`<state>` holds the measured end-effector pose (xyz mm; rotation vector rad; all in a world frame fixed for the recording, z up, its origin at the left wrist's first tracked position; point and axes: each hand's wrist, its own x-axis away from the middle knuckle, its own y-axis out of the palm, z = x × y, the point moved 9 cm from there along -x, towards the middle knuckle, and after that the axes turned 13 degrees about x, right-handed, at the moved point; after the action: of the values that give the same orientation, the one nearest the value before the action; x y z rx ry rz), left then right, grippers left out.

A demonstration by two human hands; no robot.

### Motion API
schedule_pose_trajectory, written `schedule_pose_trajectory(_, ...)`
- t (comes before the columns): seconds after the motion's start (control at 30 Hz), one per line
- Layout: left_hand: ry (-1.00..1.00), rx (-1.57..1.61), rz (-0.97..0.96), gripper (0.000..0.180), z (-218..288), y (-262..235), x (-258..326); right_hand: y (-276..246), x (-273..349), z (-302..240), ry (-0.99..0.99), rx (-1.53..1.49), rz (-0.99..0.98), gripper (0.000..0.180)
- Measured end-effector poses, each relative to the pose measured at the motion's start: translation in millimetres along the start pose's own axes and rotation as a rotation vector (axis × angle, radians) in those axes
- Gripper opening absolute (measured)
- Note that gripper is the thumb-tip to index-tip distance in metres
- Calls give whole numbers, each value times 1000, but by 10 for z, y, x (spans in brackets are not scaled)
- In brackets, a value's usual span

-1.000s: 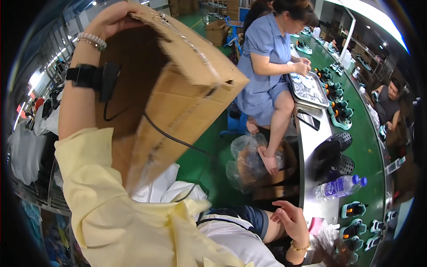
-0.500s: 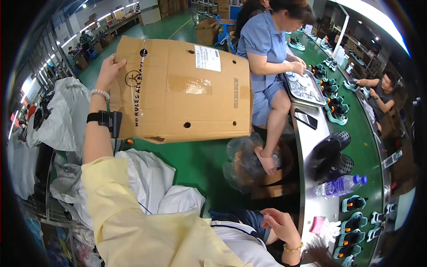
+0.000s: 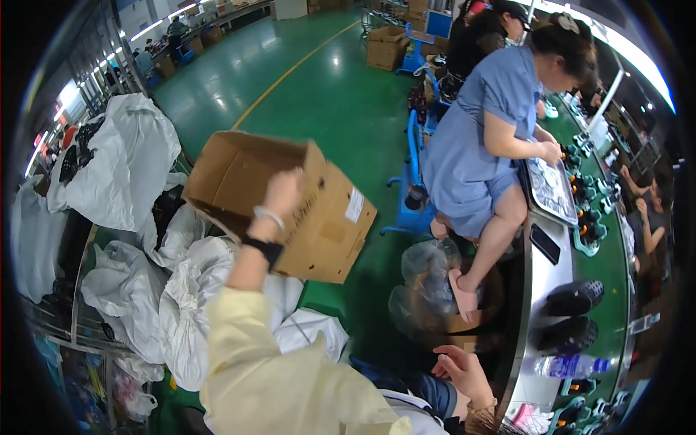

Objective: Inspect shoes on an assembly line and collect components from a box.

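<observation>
My left hand point(image 3: 285, 192), a little blurred, grips the near rim of an open cardboard box point(image 3: 330, 228). The box hangs tilted above the green floor, its open mouth toward the upper left; the inside that shows is bare brown cardboard. A white label point(image 3: 354, 205) is stuck on its outer side, and small round holes are punched through the wall. My right hand point(image 3: 464, 373) rests near my lap beside the bench edge, fingers loosely bent and apart, holding nothing.
White sacks point(image 3: 196, 304) lie at left by a metal rack. A co-worker in blue point(image 3: 471, 130) sits at right over a metal tray point(image 3: 540, 190). The bench holds a phone point(image 3: 544, 243), black clogs point(image 3: 573, 297), a water bottle point(image 3: 576, 366) and several shoes point(image 3: 589, 230). A blue chair point(image 3: 411, 206) stands behind.
The box has swung from broadside to tilted, its open mouth now showing. My left hand has come rightward and down with it. My view has turned left; my right hand stays near my lap.
</observation>
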<state>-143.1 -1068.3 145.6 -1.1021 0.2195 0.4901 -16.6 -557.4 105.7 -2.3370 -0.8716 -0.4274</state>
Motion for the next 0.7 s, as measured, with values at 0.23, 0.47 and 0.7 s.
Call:
schedule_pose_trajectory(0.23, -179, -54, -44, 20, -726, 2080, 1416, 233, -415, 169, 81, 32, -117, 24)
schedule_pose_trajectory(0.47, -395, -179, -356, 20, -1108, 2631, 1290, 285, -559, 576, 255, -199, -158, 27)
schedule_pose_trajectory(0.7, -406, -157, -258, 26, -173, 2645, 1587, 75, -482, 825, 344, -310, -141, 35)
